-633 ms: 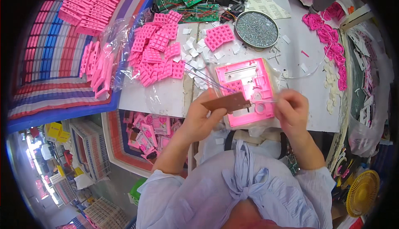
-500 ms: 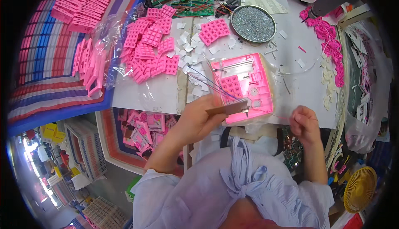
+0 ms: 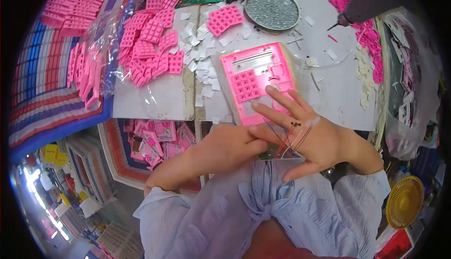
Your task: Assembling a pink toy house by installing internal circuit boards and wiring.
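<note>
**Wired circuit board held between both hands at the table edge**

A small circuit board [image 3: 277, 153] with thin coloured wires [image 3: 293, 137] is held at lower centre of the frame. It is gripped from the left by the left hand [image 3: 232, 146], fingers closed on its edge. The right hand [image 3: 305, 134] is spread open, fingers splayed, wires draped across it. Just above, a pink keypad housing [image 3: 256, 78] lies on the white table [image 3: 155, 99]; loose pink keypads [image 3: 150, 43] are heaped at upper left.

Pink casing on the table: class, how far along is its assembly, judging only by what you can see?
Done: the pink casing lies open with its keypad set in. In hand: the left hand and right hand hold a small circuit board with thin coloured wires, not yet in the casing. Left: loose pink keypads are heaped alongside.
</note>
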Tool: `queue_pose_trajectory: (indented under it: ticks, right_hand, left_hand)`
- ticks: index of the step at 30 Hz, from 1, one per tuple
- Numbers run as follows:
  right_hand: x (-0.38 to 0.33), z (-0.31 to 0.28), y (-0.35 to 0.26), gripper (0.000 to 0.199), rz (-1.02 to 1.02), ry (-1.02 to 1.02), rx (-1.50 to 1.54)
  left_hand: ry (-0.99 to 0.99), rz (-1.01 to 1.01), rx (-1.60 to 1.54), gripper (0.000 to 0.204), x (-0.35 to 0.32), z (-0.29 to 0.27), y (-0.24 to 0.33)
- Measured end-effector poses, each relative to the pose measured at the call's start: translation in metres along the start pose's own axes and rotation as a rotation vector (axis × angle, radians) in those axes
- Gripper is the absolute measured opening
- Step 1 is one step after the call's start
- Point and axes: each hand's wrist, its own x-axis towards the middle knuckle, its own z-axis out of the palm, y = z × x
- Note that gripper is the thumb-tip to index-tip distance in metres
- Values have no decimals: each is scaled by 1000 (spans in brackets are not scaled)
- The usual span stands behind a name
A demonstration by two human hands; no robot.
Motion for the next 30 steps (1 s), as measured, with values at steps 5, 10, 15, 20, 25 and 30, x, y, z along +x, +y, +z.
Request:
queue_pose_trajectory:
  ticks: [5,10,15,20,25,30]
  right_hand:
    - [17,17,25,40,40,58,407]
    - [42,20,63,33,210,268,510]
    - [76,19,100,33,212,131,392]
    - [89,24,100,33,193,189,217]
    - [95,16,87,39,304,129,8]
    - [96,12,59,47,435,336,-372]
  left_hand:
    - [107,-361,-347,28,-9,19,8]
    - [416,-508,-1233,62,-25,55,-6]
    - [416,-640,-1102,76,-36,43,4]
    - [247,-696,-379,67,-46,18,12]
    - [379,-612,110,55,-38,12,-3]
    - [203,-336,500,68,-11,15,-28]
